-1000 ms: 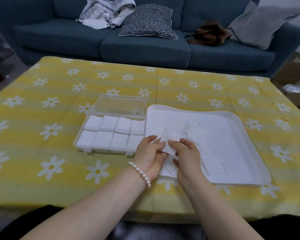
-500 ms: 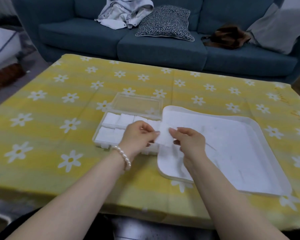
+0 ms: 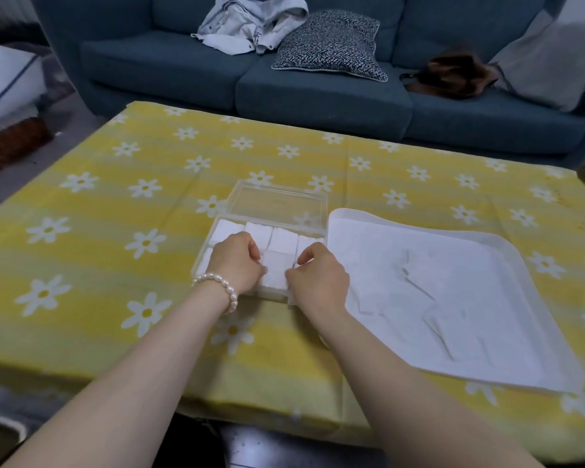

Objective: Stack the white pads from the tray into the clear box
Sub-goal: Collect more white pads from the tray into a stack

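Note:
The clear box (image 3: 318, 228) lies open on the yellow flowered tablecloth, its compartments filled with stacks of white pads (image 3: 284, 239). Both hands are over its near row. My left hand (image 3: 237, 261), with a pearl bracelet at the wrist, and my right hand (image 3: 318, 278) pinch the two sides of one white pad (image 3: 275, 270) that lies on a near-row compartment. To the right, the white tray (image 3: 554, 305) holds several loose white pads (image 3: 419, 282).
The box's clear lid (image 3: 277, 204) lies flat behind it. A blue sofa (image 3: 318, 96) with a patterned cushion, clothes and a brown bag stands beyond the table. The table's near edge is right below my forearms.
Both hands carried the pad left from above the tray to the box's near row and lowered it there. The camera view shifted left too.

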Available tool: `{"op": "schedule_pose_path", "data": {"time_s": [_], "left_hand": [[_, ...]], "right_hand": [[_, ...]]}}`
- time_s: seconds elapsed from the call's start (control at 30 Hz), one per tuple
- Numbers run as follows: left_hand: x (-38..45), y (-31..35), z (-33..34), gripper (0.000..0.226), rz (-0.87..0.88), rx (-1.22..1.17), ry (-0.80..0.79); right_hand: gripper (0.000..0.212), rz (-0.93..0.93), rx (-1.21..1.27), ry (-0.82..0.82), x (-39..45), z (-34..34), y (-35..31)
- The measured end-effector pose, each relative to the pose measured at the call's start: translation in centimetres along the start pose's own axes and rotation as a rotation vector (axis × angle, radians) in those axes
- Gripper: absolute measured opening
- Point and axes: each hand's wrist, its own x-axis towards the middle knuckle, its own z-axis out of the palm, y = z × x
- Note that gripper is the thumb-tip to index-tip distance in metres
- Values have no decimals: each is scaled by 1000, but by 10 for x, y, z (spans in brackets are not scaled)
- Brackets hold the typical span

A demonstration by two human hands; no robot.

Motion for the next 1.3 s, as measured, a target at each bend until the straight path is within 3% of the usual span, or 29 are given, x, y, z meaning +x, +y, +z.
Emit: {"op": "schedule_pose_path", "data": {"time_s": [0.2,0.33,0.47,0.6,0.77,0.87,1.0,1.17,1.3], "left_hand": [[-5,-2,7,27,68,141,8],[-7,1,11,7,207,245,51],[-11,9,16,23,405,386,-21],[-12,14,20,26,311,495,-161],[-16,40,26,25,355,462,-59],[-25,60,40,22,449,290,-70],[-36,79,68,18,524,170,-215],[-45,85,104,33,553,258,-387],[-51,81,115,48,596,373,-399]], "right_hand": [[19,-62,-155,12,1,6,1],[20,-137,-278,14,1,11,5],[15,-182,-97,23,-1,7,12],[14,-252,52,147,-3,-21,40],[20,-80,-39,166,13,-86,98],[15,46,-149,50,24,-117,129],[42,93,-234,-129,21,-133,147],[67,-4,-281,-261,15,-126,150],[62,-33,-310,-362,18,-124,145]]}}
